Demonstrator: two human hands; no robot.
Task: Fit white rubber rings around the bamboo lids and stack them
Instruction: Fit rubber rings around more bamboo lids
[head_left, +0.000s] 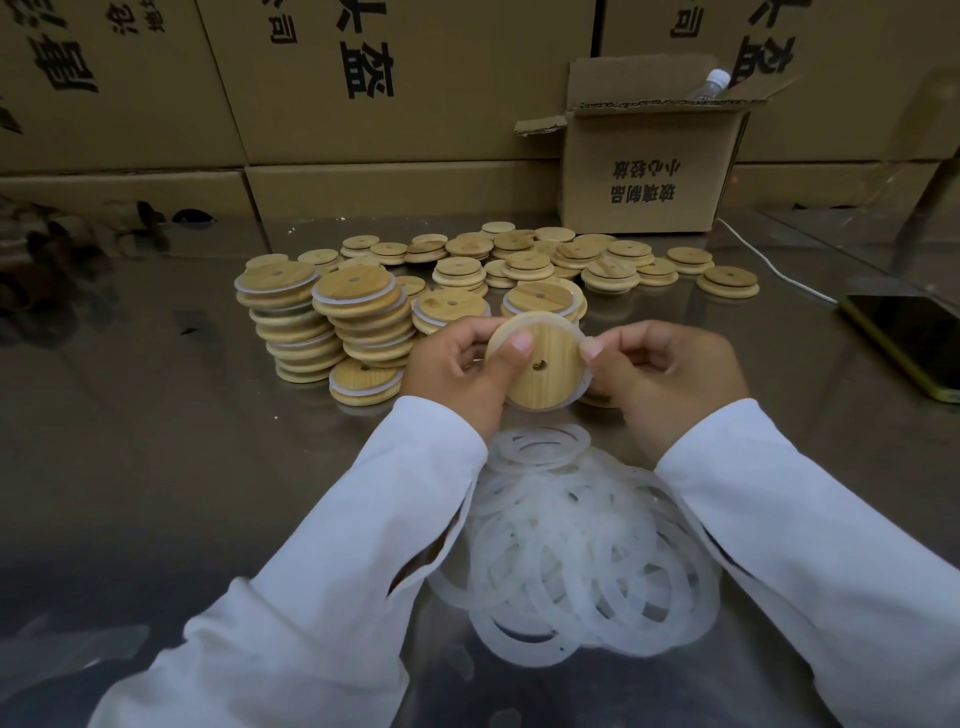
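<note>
A round bamboo lid (545, 371) with a small centre hole is held up between both hands above the table. My left hand (457, 371) grips its left edge, thumb on the face. My right hand (660, 371) pinches the white rubber ring (584, 387) that runs along the lid's right rim. A heap of loose white rings (576, 551) lies just below, between my sleeves. Two tall stacks of ringed lids (332, 322) stand to the left, with lower ringed stacks (452, 312) behind my hands. Bare lids (566, 257) lie scattered farther back.
A small open cardboard box (644, 176) with a plastic bottle (709, 85) in it stands at the back right. Large cartons (311, 104) wall off the rear. A phone (914, 343) with a white cable (769, 265) lies at the right edge of the shiny metal table (156, 441).
</note>
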